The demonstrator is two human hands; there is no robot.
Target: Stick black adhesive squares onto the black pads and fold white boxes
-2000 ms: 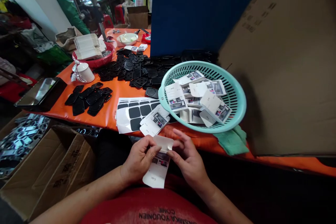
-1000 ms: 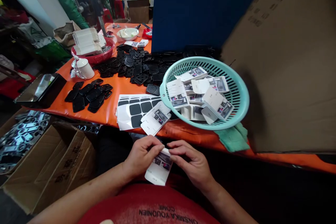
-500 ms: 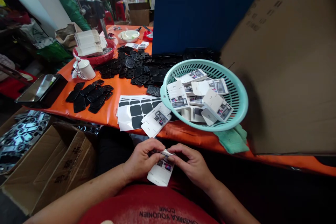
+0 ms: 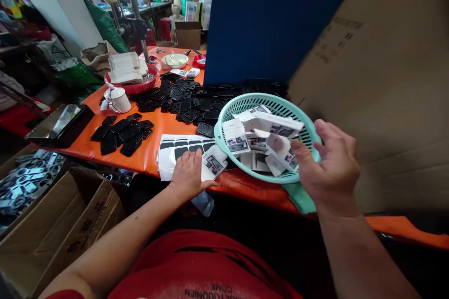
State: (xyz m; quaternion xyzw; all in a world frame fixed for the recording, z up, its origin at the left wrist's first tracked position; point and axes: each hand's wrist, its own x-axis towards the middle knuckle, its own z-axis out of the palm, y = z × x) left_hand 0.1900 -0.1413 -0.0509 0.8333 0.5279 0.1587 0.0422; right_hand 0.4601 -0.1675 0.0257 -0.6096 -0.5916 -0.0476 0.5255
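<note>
My left hand (image 4: 187, 173) lies with its fingers stretched over black-and-white printed sheets (image 4: 167, 161) at the table's front edge. Its thumb is beside a small white printed box (image 4: 214, 162), touching or very close to it. Nothing is gripped in that hand. At the right rim of a mint-green plastic basket (image 4: 263, 98), my right hand (image 4: 329, 168) is raised with thumb and fingers apart and nothing in it. Inside the basket are several white printed boxes (image 4: 236, 138), some with flaps standing open. One box (image 4: 280, 124) lies tilted on top near the right thumb.
Black plates (image 4: 122, 133) lie in piles on the orange table (image 4: 147, 161). Behind them stand a white mug (image 4: 117, 99) and a red basket (image 4: 143, 86) of flat cartons. A blue panel (image 4: 266, 23) and large cardboard (image 4: 389, 103) rise behind and right. Open cartons (image 4: 80, 215) are at lower left.
My hands have parted from the box they held over my lap. The right moved up to the basket, where a box now lies differently on top; the left reached forward to the sheets.
</note>
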